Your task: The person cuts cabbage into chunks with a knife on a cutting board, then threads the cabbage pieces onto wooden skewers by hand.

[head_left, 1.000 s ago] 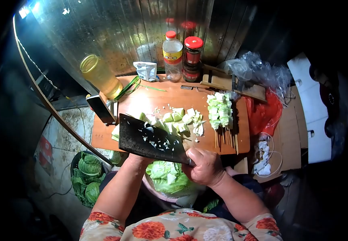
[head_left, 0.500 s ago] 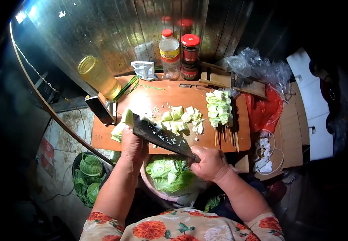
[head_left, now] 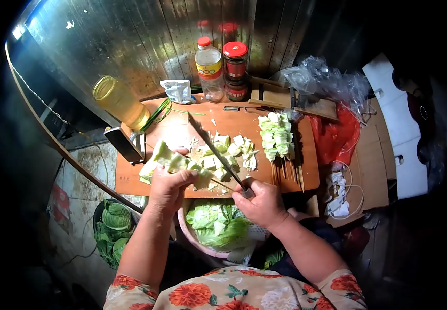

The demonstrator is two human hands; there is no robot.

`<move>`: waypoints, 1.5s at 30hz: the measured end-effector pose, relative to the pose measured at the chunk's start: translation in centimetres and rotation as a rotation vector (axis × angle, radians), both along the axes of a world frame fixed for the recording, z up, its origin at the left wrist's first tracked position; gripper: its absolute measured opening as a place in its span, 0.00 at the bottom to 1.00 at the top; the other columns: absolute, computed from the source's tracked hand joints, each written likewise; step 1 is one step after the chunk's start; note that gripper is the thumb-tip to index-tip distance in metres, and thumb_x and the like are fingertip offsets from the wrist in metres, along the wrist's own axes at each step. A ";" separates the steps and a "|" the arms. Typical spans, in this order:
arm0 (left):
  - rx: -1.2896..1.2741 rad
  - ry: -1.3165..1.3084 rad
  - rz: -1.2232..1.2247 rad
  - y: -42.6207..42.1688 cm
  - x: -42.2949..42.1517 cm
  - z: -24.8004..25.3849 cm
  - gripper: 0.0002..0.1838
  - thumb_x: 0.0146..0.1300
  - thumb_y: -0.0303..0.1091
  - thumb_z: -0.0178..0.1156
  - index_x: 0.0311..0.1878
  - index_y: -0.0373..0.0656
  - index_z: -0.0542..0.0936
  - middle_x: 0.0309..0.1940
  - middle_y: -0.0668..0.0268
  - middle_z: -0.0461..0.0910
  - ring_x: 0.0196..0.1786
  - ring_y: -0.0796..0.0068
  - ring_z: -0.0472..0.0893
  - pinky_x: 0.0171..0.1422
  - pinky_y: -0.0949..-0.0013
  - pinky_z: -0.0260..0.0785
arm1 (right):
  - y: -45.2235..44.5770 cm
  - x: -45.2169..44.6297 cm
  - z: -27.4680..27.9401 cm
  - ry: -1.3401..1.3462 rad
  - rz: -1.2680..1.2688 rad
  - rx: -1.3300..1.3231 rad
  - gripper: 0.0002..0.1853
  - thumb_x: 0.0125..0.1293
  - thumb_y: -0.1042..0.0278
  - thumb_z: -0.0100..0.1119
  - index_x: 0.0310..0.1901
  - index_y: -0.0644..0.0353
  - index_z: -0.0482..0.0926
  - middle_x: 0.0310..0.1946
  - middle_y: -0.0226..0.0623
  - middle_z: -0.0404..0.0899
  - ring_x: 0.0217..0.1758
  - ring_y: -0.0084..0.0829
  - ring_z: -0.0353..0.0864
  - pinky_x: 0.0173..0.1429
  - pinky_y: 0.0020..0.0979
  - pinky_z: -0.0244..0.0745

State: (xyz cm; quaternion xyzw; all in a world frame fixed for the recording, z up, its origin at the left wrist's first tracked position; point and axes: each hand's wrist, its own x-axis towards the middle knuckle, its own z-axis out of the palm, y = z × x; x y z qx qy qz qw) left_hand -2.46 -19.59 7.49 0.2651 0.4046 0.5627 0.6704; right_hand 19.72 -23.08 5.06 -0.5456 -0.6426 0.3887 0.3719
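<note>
My left hand (head_left: 169, 187) is closed on pale green cabbage pieces (head_left: 168, 157) above the left part of the wooden board (head_left: 130, 178). A thin stick (head_left: 223, 185) runs from those pieces toward my right hand (head_left: 259, 202). That hand grips the handle of the cleaver (head_left: 212, 147), whose blade is seen nearly edge-on and points up and left. Cut cabbage chunks (head_left: 222, 150) lie beyond the blade. Skewered cabbage (head_left: 275, 135) rests at the board's right side, its sticks pointing toward me.
A jar of yellow liquid (head_left: 120, 102), a phone (head_left: 123, 144), a bottle (head_left: 209, 72) and red-lidded jars (head_left: 235, 67) stand along the board. Below are a basket (head_left: 186, 227) of leaves and whole cabbages (head_left: 116, 216). Plastic bags (head_left: 326, 85) lie at right.
The cleaver has turned from broadside to nearly edge-on and upright. My left hand has come out from under the blade and taken hold of cabbage, and a stick now shows between the hands.
</note>
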 end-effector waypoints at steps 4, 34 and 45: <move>-0.041 0.011 -0.025 -0.2 0.8 -0.7 0.25 0.50 0.18 0.68 0.52 0.42 0.73 0.41 0.62 0.79 0.39 0.71 0.82 0.44 0.70 0.77 | 0.3 -0.7 -0.1 -0.023 0.010 0.119 0.10 0.55 0.65 0.67 0.34 0.61 0.82 0.29 0.48 0.82 0.33 0.46 0.83 0.38 0.39 0.78; 0.046 0.009 -0.047 0.1 1.2 -1.0 0.25 0.51 0.19 0.59 0.56 0.38 0.72 0.48 0.60 0.80 0.47 0.70 0.82 0.53 0.68 0.74 | 0.1 -0.3 -1.6 -0.026 0.007 0.124 0.11 0.55 0.66 0.67 0.34 0.65 0.79 0.26 0.43 0.80 0.24 0.37 0.81 0.29 0.34 0.74; 0.129 -0.092 -0.043 -0.2 -1.0 -7.2 0.10 0.65 0.33 0.63 0.46 0.44 0.74 0.38 0.68 0.75 0.40 0.74 0.78 0.44 0.67 0.76 | -1.7 -1.0 0.9 -0.231 0.148 0.428 0.10 0.53 0.66 0.68 0.35 0.56 0.79 0.26 0.38 0.74 0.26 0.44 0.79 0.30 0.38 0.74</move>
